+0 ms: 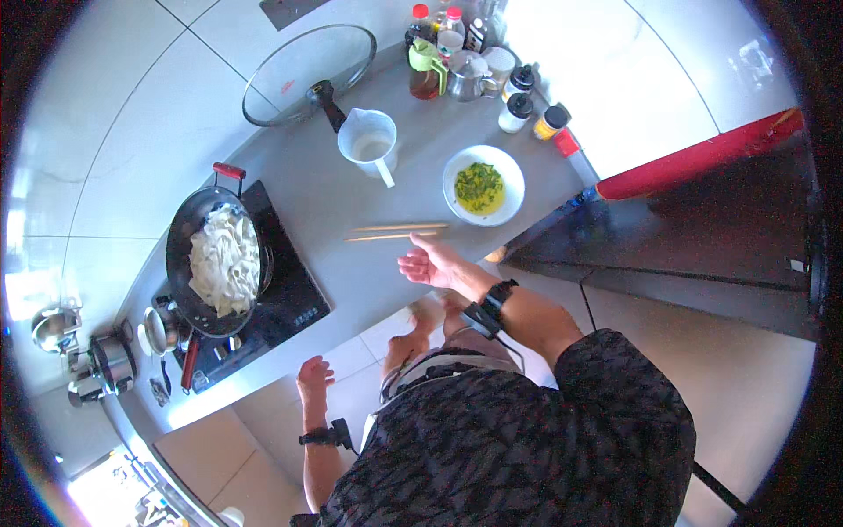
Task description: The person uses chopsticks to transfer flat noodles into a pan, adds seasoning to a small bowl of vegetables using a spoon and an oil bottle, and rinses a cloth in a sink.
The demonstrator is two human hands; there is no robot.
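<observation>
My right hand (428,262) is just beside a pair of wooden chopsticks (398,235) on the grey counter, its thumb near or touching one of them; it grips nothing that I can see. Low at the left, my left hand (315,374) hangs in front of the counter, fingers loosely curled and nothing visible in them. Beyond the chopsticks stands a white bowl (517,191) of chopped greens in yellowish liquid (479,189). A dark wok (176,263) on the black cooktop (296,290) holds wide white noodles (227,263).
A measuring jug (367,139) stands near a glass lid (309,76) leaning on the tiled wall. Bottles, a green-topped oil pot (425,69) and spice jars (516,113) fill the back corner. Left of the cooktop are a strainer (157,331) and metal pots (112,362); a dark, red-edged surface (698,224) lies right.
</observation>
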